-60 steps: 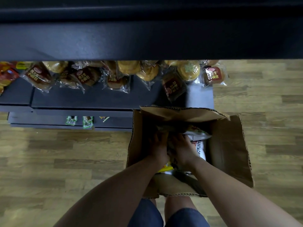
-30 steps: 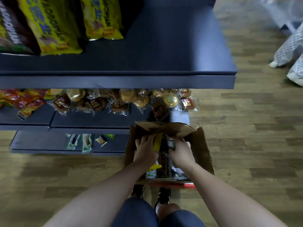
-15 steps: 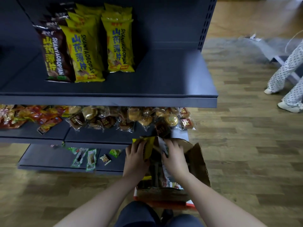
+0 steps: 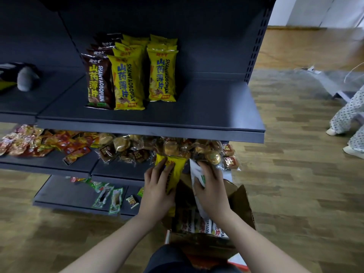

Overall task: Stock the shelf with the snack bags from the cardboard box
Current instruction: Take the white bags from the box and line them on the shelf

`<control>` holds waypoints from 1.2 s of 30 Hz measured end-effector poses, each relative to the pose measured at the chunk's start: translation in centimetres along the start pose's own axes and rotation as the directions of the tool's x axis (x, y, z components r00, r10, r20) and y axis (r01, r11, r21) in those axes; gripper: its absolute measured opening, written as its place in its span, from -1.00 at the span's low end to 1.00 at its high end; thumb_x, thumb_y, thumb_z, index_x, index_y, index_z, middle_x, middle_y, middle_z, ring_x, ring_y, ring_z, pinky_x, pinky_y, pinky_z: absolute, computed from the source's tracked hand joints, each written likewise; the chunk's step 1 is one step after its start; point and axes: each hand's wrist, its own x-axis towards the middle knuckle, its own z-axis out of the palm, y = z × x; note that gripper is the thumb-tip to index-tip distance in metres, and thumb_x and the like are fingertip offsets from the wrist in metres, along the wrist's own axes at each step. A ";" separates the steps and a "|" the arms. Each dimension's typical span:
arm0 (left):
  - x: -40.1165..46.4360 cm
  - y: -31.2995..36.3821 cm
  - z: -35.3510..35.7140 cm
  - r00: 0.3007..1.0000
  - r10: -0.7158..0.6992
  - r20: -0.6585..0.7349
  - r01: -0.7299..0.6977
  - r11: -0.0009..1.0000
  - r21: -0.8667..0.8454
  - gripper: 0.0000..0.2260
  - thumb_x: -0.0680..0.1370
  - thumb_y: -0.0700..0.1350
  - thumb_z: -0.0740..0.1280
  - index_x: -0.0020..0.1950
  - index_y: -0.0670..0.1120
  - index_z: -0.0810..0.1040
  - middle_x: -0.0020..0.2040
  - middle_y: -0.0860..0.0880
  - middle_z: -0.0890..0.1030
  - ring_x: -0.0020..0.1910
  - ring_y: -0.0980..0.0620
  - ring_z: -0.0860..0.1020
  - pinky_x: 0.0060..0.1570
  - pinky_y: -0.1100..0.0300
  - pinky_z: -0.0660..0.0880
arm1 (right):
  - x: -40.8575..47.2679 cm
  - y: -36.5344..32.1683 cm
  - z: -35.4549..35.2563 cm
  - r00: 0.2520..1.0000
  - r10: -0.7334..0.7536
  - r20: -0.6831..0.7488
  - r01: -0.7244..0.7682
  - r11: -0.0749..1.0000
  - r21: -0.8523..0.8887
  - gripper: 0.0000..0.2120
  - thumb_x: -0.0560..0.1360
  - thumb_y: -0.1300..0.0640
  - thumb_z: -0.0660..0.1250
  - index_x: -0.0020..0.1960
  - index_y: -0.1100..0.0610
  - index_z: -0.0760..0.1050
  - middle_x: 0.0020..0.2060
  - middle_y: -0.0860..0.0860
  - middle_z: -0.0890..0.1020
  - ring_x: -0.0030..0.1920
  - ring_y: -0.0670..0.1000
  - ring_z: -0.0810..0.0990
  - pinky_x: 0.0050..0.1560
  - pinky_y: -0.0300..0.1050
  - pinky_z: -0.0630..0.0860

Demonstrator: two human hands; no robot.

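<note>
Across the room a wood-plank floor (image 4: 285,174) is stretching out, with a dark metal shelf unit (image 4: 197,123) standing on it. On its upper shelf, yellow snack bags (image 4: 160,73) and brown snack bags (image 4: 97,81) are standing upright in rows at the left of the middle, the right part lying bare. Below, wrapped buns (image 4: 126,148) and red packets (image 4: 39,140) are piling up; green packets (image 4: 107,198) are lying on the lowest shelf. Beside the unit an open cardboard box (image 4: 240,203) is sitting on the floor, more bags (image 4: 206,226) standing inside. Above the box, the left hand (image 4: 155,191) is gripping a yellow bag (image 4: 173,170) and the right hand (image 4: 212,191) is gripping a white bag (image 4: 197,172), both in front of the bun shelf. At far right, someone's spotted trouser legs (image 4: 348,117) are showing.
</note>
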 end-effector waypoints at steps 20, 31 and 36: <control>10.7 2.1 -8.1 0.906 0.058 -0.419 -0.081 0.996 -0.037 -0.37 0.42 -0.17 0.47 0.41 0.01 0.26 0.44 -0.08 0.29 0.33 -0.11 0.23 0.26 0.08 0.21 | 11.1 -8.4 -7.0 0.900 -0.162 -0.404 0.257 0.947 0.192 -0.61 0.46 0.20 0.25 0.29 0.16 0.41 0.17 0.00 0.46 0.20 0.05 0.40 0.19 -0.50 0.19; 20.0 0.0 -7.3 0.915 0.054 -0.401 -0.080 0.996 -0.049 -0.40 0.42 -0.21 0.44 0.42 -0.07 0.33 0.43 -0.10 0.28 0.34 -0.17 0.21 0.27 -0.10 0.31 | 18.8 -9.3 -7.7 0.862 -0.205 -0.464 0.269 0.960 0.076 -0.59 0.46 0.29 0.30 0.29 0.14 0.42 0.15 0.03 0.49 0.15 0.07 0.40 0.11 -0.37 0.21; 24.2 -0.7 -6.6 0.926 0.068 -0.371 -0.077 0.997 -0.010 -0.40 0.42 -0.20 0.44 0.43 -0.09 0.33 0.43 -0.14 0.30 0.31 -0.16 0.20 0.23 -0.17 0.36 | 21.0 -9.5 -7.6 0.869 -0.174 -0.463 0.236 0.968 0.081 -0.59 0.48 0.30 0.31 0.31 0.13 0.41 0.17 0.01 0.46 0.18 0.02 0.36 0.11 -0.38 0.21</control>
